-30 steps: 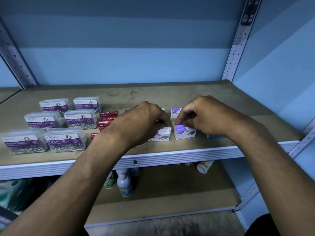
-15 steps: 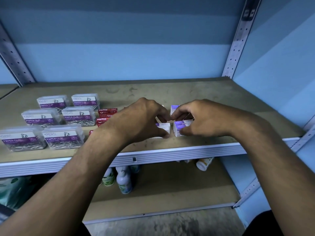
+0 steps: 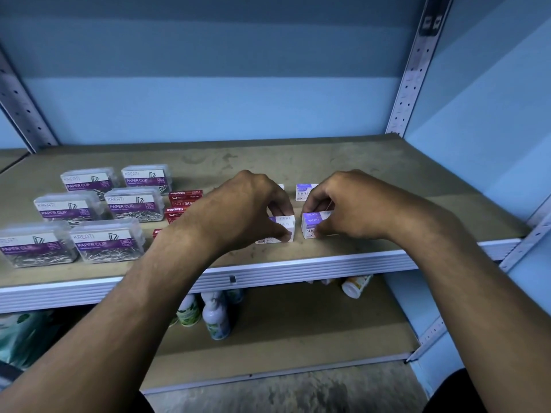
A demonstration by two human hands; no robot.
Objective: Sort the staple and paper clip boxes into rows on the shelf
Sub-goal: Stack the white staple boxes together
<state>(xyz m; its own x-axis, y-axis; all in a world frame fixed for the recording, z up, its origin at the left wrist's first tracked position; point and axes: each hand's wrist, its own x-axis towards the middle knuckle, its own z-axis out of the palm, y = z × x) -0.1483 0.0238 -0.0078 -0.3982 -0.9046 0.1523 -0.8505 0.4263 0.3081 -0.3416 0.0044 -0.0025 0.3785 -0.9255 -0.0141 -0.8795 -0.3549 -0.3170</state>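
Note:
Several clear paper clip boxes [image 3: 107, 244] with purple labels stand in two columns at the left of the brown shelf [image 3: 402, 186]. Red staple boxes [image 3: 185, 196] lie beside them, partly hidden by my left arm. My left hand [image 3: 250, 208] pinches a white and purple staple box [image 3: 284, 226] near the shelf's front edge. Just to its right, my right hand [image 3: 351, 204] pinches another white and purple staple box [image 3: 310, 223]. Another white staple box [image 3: 304, 190] stands behind them; one more is mostly hidden by my left hand.
A white metal lip [image 3: 298, 271] fronts the shelf, and perforated uprights [image 3: 417, 61] frame it. On the lower shelf stand small bottles [image 3: 214, 318], with one bottle [image 3: 356, 286] lying on its side at the right.
Both hands moved slightly back on the shelf and closed on the two front white staple boxes, which now sit closer together and squared side by side.

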